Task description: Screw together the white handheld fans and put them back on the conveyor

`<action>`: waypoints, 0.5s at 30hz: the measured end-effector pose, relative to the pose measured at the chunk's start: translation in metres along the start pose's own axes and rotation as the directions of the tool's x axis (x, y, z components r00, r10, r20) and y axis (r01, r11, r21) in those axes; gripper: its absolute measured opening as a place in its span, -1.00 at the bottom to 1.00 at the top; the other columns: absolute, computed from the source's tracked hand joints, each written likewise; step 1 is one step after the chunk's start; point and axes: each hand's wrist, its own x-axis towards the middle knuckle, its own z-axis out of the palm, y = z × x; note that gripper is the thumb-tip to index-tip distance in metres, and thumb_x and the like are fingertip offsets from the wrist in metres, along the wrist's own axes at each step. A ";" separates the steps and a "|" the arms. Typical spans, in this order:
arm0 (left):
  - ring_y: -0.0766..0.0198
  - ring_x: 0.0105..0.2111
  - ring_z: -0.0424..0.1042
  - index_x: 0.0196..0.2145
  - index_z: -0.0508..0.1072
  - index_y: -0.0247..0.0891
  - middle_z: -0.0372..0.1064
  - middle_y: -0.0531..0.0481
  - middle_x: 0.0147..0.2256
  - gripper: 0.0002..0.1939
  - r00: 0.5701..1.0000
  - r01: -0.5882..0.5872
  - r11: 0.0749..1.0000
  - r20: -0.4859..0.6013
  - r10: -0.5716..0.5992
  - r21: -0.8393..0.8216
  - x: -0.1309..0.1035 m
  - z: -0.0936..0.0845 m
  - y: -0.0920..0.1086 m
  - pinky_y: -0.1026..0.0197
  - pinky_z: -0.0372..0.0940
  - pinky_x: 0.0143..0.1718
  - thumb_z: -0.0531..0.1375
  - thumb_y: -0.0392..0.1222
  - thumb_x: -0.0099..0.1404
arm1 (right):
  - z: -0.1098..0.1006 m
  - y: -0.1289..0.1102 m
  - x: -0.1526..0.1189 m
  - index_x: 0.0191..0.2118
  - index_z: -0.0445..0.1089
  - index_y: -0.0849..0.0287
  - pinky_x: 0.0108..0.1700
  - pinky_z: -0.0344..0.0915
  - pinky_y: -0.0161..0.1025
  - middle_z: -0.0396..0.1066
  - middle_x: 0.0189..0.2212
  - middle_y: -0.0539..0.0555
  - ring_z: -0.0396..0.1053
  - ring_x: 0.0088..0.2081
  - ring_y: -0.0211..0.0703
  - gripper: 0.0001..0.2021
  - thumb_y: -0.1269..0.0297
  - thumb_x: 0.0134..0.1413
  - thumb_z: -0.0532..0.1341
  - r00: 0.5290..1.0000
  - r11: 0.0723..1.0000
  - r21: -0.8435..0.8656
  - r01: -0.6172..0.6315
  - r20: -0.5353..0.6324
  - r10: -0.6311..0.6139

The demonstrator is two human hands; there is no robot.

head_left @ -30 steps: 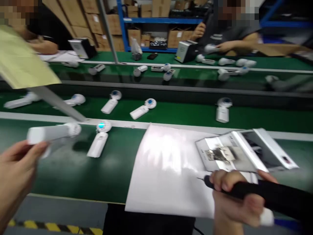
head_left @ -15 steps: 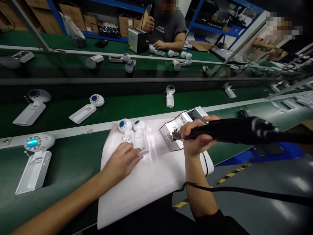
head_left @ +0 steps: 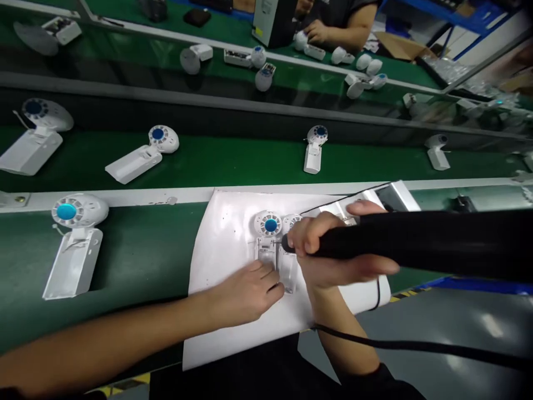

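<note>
My left hand (head_left: 250, 294) is closed on the lower housing of a white security camera (head_left: 265, 225), which has a round head with a blue lens cover. The camera lies on a white sheet (head_left: 219, 239). Close against its right side lies a second white camera (head_left: 288, 278), partly behind my right hand. My right hand (head_left: 322, 247) wraps around a thick black electric screwdriver (head_left: 437, 241) held nearly level. Its tip points left at the joint between the first camera's head and housing; whether it touches a screw I cannot make out.
A silver screw feeder (head_left: 402, 197) stands behind the screwdriver, partly covered. Another camera (head_left: 75, 261) lies at the left on the green bench, and several more lie on the green belt (head_left: 233, 158) beyond the rail. A black cord (head_left: 400, 344) crosses below. Across the line a co-worker's hand (head_left: 316, 30) handles parts.
The screwdriver tip has gone from the screw feeder to the left camera. My left hand has stayed at that camera's housing. The view has tilted down and shifted left.
</note>
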 end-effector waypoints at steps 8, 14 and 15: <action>0.07 -0.22 0.40 -0.16 0.52 -0.30 0.48 -0.12 -0.22 -0.89 1.000 -0.007 1.000 0.007 0.007 0.004 0.004 0.000 0.002 0.00 0.23 -0.10 0.19 -0.35 0.54 | 0.020 0.030 -0.008 0.03 0.31 -0.06 -0.68 0.22 -0.30 0.31 -0.62 -0.27 0.10 -0.76 -0.29 -0.45 -0.41 0.31 0.34 0.990 0.991 0.040 -0.126 0.073 0.123; 0.05 -0.19 0.41 -0.12 0.55 -0.31 0.50 -0.10 -0.20 -0.90 1.000 0.014 0.999 0.004 -0.014 -0.049 0.004 0.000 0.002 -0.01 0.29 -0.05 0.22 -0.36 0.47 | 0.013 0.050 -0.020 0.01 0.28 -0.06 -0.67 0.10 -0.29 0.27 -0.62 -0.26 0.07 -0.74 -0.29 -0.45 -0.40 0.29 0.35 0.977 0.983 -0.005 -0.182 0.109 0.181; 0.05 -0.17 0.42 -0.10 0.55 -0.30 0.50 -0.11 -0.20 -0.88 1.000 0.014 0.999 0.001 -0.014 -0.050 0.003 0.000 0.002 -0.01 0.29 -0.05 0.21 -0.36 0.48 | 0.010 0.055 -0.025 0.00 0.27 -0.05 -0.66 0.09 -0.27 0.24 -0.62 -0.25 0.07 -0.73 -0.28 -0.41 -0.45 0.25 0.33 0.972 0.978 -0.051 -0.204 0.109 0.208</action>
